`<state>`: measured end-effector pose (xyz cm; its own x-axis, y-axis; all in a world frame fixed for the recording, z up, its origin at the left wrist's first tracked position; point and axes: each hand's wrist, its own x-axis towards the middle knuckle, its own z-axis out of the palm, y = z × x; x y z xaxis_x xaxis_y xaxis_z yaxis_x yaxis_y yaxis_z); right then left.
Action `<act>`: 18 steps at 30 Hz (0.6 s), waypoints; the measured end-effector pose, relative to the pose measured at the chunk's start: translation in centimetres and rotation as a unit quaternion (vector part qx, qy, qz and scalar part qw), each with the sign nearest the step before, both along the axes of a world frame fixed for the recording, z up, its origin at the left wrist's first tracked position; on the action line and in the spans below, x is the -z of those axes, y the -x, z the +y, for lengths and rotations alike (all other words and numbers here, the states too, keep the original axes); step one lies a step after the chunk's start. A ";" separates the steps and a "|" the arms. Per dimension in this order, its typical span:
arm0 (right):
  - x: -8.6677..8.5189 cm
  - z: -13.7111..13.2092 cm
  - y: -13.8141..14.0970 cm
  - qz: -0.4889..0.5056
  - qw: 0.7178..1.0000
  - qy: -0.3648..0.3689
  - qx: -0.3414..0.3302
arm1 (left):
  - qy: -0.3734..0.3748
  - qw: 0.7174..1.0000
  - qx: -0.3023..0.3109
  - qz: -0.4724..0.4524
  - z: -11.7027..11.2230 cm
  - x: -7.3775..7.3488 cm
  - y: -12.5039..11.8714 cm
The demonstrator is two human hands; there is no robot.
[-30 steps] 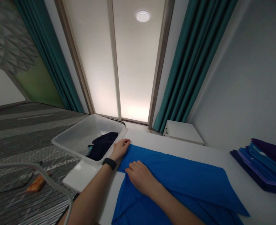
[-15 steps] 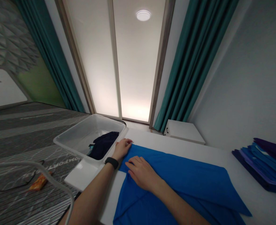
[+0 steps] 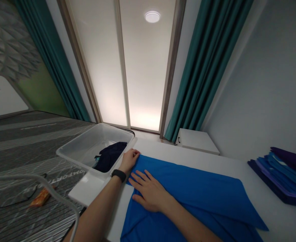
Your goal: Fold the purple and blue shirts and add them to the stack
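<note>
Hands meet blue cloth: right hand spread flat, left hand gripping its corner.

Blue cloth spread over white table. Left hand, black wristband on wrist, pinches cloth corner at table's left edge. Right hand flat on cloth, fingers spread. Clear bin just beside left edge holds dark garment. Folded stack at right edge.
</note>
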<state>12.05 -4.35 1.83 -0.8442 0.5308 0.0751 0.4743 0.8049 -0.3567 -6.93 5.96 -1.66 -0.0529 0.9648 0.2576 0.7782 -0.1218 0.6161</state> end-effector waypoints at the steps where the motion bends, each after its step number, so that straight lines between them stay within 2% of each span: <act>1: 0.1 0.1 0.0 0.003 1.000 -0.009 0.013 | -0.003 1.000 0.000 -0.003 0.1 0.0 0.0; 6: 0.8 0.8 -0.1 -0.006 0.998 -0.032 0.063 | -0.009 1.000 0.002 -0.004 0.0 -0.2 -0.1; 12: 1.2 1.0 -0.6 -0.009 0.996 -0.024 0.080 | -0.005 1.000 0.010 0.007 -0.5 -0.7 -0.2; 18: 1.6 1.0 -0.6 -0.016 0.996 -0.019 0.084 | -0.010 1.000 0.012 0.019 -0.6 -0.6 -0.2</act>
<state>12.64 -3.35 0.26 -0.7458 0.6622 0.0730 0.6139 0.7257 -0.3107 -6.73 5.40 -1.06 -0.0201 0.9602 0.2787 0.7980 -0.1525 0.5831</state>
